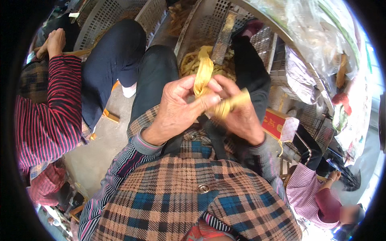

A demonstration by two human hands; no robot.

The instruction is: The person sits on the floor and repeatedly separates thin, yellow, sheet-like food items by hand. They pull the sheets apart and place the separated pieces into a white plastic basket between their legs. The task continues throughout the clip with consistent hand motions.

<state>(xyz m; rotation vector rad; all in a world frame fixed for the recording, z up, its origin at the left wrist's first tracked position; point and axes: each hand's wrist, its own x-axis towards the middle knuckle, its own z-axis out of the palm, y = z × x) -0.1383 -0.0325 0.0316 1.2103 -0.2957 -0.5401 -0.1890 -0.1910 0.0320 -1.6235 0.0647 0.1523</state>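
Note:
A pliable yellow strip, folded and wrinkled, is held in front of my lap. My left hand pinches its middle between thumb and fingers. On the other side, my right hand grips the same strip, and a blurred end of it hangs across that palm. I cannot tell whether the strip is looped or knotted where the fingers meet. Just beyond my hands, a heap of similar yellow strips lies in a plastic crate between my knees. A flat, worn bar slants over that heap.
At left sits a person in a striped sleeve, near another perforated crate. On the right are a red box, a ledge edge with clear plastic sheeting, and a person in a checked garment. Yellow scraps lie on the floor.

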